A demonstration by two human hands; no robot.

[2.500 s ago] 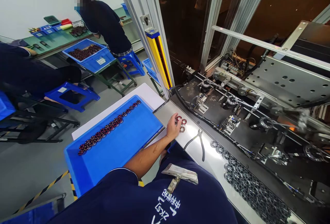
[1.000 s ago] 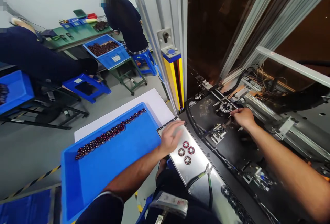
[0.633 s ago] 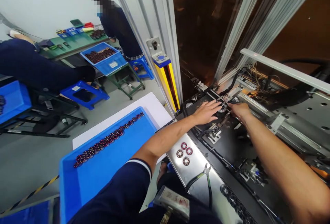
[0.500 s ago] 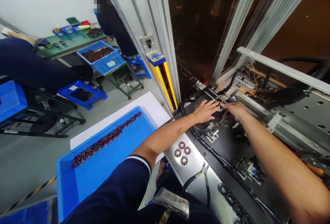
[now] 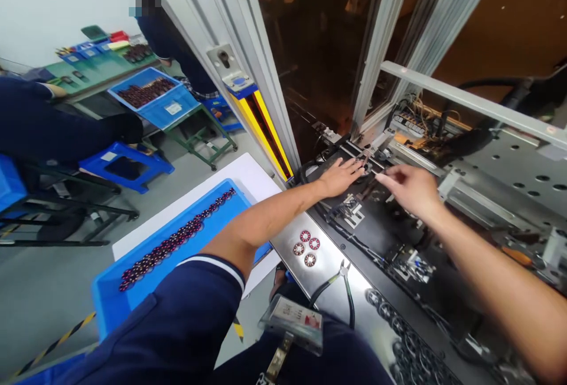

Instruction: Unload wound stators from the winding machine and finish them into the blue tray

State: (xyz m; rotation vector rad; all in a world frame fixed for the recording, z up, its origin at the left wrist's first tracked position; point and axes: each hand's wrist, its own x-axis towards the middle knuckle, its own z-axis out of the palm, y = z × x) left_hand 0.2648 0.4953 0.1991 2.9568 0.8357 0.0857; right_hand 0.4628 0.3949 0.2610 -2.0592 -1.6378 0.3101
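Note:
My left hand (image 5: 342, 177) lies flat with fingers spread at the machine fixture (image 5: 365, 166), its fingertips touching the fixture's near side. Just right of the fixture is my right hand (image 5: 410, 187), thumb and fingers pinched together; whatever is between them is too small to make out. Several round red-and-white coils (image 5: 314, 244) rest on the steel ledge (image 5: 292, 261) in front of the machine. Beside them lie cutting pliers (image 5: 344, 273) with their jaws apart. Dark ring parts (image 5: 405, 338) are grouped farther down the ledge.
At left, a blue tray (image 5: 177, 279) holds rows of coils on a white board (image 5: 248, 166). A metal post with a yellow light bar (image 5: 261, 131) rises beyond my left arm. Two people sit near a green bench (image 5: 88, 81) and a blue bin (image 5: 177, 107).
The view has shifted. My right hand has drawn back to the right, away from the fixture and my left hand. My left hand stays spread at the fixture.

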